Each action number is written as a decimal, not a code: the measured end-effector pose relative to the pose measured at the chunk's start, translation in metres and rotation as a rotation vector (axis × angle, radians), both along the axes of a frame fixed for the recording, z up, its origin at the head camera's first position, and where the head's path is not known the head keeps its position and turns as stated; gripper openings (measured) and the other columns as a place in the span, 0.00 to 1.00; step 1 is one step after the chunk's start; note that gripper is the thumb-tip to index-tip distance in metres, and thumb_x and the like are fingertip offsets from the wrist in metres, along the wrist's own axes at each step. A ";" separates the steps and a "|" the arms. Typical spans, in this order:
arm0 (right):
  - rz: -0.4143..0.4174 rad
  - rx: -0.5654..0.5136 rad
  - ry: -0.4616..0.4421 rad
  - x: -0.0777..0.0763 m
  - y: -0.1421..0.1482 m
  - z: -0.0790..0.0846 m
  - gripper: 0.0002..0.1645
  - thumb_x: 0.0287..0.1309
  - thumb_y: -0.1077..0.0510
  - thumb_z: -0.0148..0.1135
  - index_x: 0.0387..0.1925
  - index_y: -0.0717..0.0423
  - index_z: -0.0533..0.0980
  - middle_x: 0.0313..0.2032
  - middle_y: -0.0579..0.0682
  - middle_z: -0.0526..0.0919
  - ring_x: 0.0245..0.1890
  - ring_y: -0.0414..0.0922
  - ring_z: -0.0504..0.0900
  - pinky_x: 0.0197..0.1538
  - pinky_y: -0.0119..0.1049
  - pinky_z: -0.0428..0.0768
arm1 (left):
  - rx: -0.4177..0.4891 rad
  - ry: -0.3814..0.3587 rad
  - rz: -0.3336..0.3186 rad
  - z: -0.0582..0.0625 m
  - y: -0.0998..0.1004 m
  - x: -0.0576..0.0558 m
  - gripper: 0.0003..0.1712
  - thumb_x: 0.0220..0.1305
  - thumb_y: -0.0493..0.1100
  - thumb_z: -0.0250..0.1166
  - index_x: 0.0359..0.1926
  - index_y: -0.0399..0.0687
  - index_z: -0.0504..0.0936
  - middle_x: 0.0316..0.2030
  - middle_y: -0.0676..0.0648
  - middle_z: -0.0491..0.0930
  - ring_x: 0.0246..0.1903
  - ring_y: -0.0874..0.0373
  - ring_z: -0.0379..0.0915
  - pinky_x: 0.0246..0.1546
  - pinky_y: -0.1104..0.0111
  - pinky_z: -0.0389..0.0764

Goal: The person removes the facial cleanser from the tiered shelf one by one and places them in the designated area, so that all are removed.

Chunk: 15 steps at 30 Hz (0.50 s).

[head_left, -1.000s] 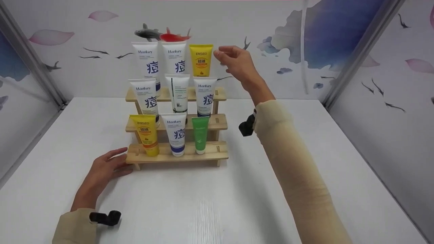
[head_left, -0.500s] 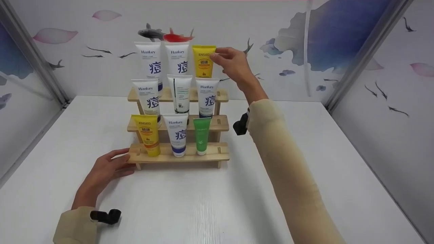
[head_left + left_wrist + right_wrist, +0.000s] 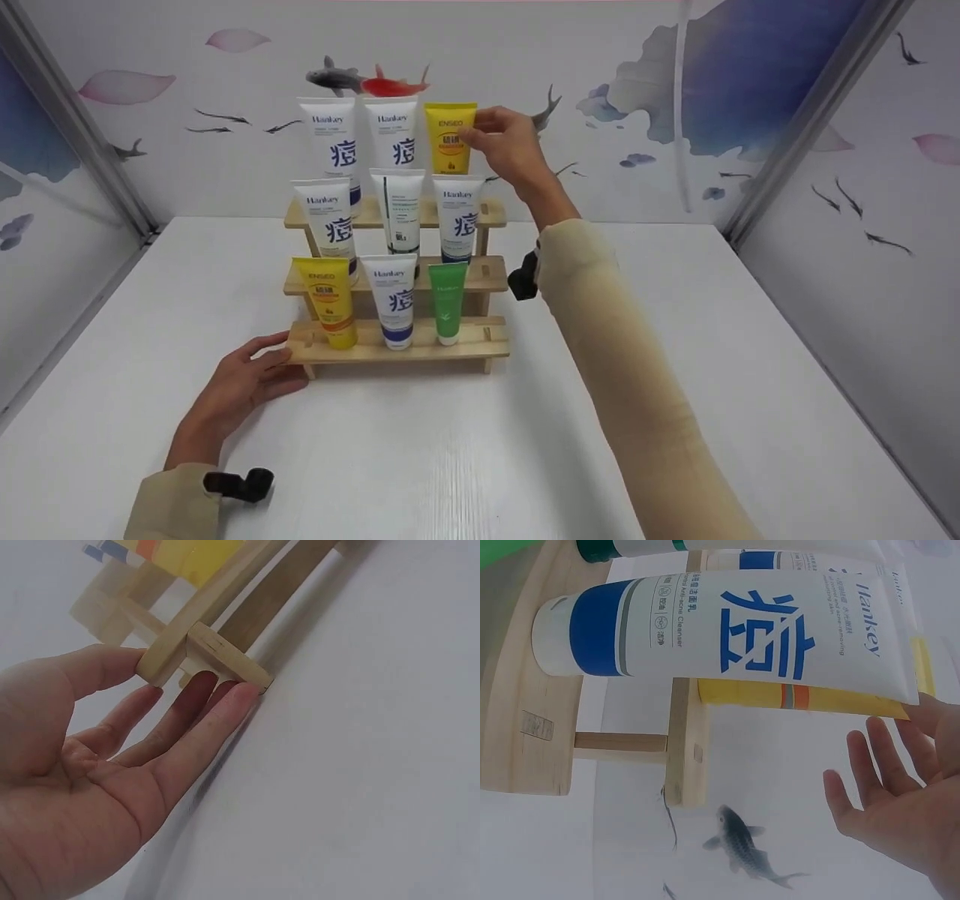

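Observation:
My right hand pinches the upper right edge of a yellow tube labelled ENSEO, upright on the top tier of a wooden rack. In the right wrist view, the yellow tube is partly hidden behind a white Hankey tube; the other fingers spread loosely below its top end. My left hand touches the left end of the lowest tier. In the left wrist view, its thumb meets the shelf end, and its fairly straight fingers rest against the rack's foot.
White Hankey tubes fill the rest of the top tier. The middle tier holds white tubes, one with a green stripe. Along the bottom stand a yellow tube, a white tube and a small green tube. A printed wall rises behind.
My right hand has moved left from beside the top yellow tube and taken hold of its edge. The left hand stays at the rack's end, and the view has shifted slightly.

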State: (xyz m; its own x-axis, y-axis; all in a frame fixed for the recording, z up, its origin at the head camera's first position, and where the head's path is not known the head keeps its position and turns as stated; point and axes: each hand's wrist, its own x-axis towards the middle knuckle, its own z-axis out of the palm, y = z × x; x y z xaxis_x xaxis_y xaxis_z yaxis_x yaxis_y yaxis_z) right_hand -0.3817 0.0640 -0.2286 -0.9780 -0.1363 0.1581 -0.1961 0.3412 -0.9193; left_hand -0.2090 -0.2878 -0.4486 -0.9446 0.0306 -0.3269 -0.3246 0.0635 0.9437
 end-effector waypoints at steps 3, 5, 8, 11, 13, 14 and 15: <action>-0.011 -0.006 0.016 0.000 -0.003 -0.001 0.20 0.69 0.53 0.61 0.60 0.50 0.75 0.60 0.48 0.79 0.59 0.43 0.77 0.72 0.35 0.72 | 0.023 0.001 -0.001 0.000 -0.001 0.000 0.38 0.76 0.51 0.56 0.78 0.47 0.52 0.70 0.37 0.68 0.51 0.61 0.82 0.56 0.66 0.84; -0.021 -0.025 0.033 0.000 -0.003 -0.002 0.20 0.69 0.53 0.61 0.60 0.51 0.75 0.59 0.49 0.79 0.58 0.42 0.77 0.71 0.33 0.72 | 0.027 0.008 -0.006 0.001 -0.001 0.000 0.38 0.76 0.50 0.55 0.79 0.47 0.51 0.70 0.35 0.67 0.52 0.61 0.82 0.57 0.65 0.84; -0.038 -0.054 0.057 0.000 0.001 -0.004 0.20 0.69 0.54 0.60 0.60 0.53 0.74 0.59 0.50 0.79 0.58 0.42 0.77 0.69 0.31 0.74 | 0.030 0.018 -0.008 0.002 -0.001 -0.002 0.37 0.77 0.50 0.54 0.79 0.48 0.51 0.72 0.33 0.63 0.52 0.61 0.82 0.57 0.65 0.83; -0.052 -0.065 0.079 0.001 0.008 -0.003 0.20 0.70 0.54 0.60 0.60 0.54 0.73 0.59 0.51 0.79 0.58 0.42 0.77 0.68 0.30 0.75 | 0.033 0.016 -0.013 0.002 -0.001 -0.003 0.37 0.77 0.50 0.54 0.79 0.48 0.51 0.73 0.33 0.62 0.52 0.61 0.82 0.57 0.64 0.83; -0.059 -0.067 0.086 0.002 0.013 -0.003 0.20 0.69 0.54 0.60 0.60 0.53 0.73 0.59 0.50 0.79 0.57 0.43 0.77 0.67 0.30 0.76 | 0.041 0.007 -0.019 0.002 -0.001 -0.003 0.37 0.77 0.50 0.54 0.79 0.49 0.50 0.73 0.34 0.62 0.52 0.61 0.82 0.57 0.64 0.83; -0.062 -0.070 0.087 0.002 0.016 -0.003 0.20 0.69 0.53 0.60 0.60 0.53 0.74 0.59 0.50 0.79 0.57 0.43 0.78 0.67 0.30 0.76 | 0.046 0.002 -0.020 0.002 -0.001 -0.003 0.38 0.76 0.50 0.54 0.79 0.49 0.50 0.73 0.35 0.63 0.52 0.61 0.82 0.57 0.64 0.83; -0.063 -0.078 0.090 0.002 0.018 -0.003 0.20 0.69 0.53 0.60 0.59 0.52 0.74 0.59 0.50 0.79 0.57 0.43 0.78 0.66 0.31 0.77 | 0.053 -0.004 -0.023 0.002 -0.002 -0.002 0.38 0.76 0.50 0.55 0.79 0.49 0.50 0.73 0.35 0.62 0.52 0.61 0.81 0.57 0.64 0.83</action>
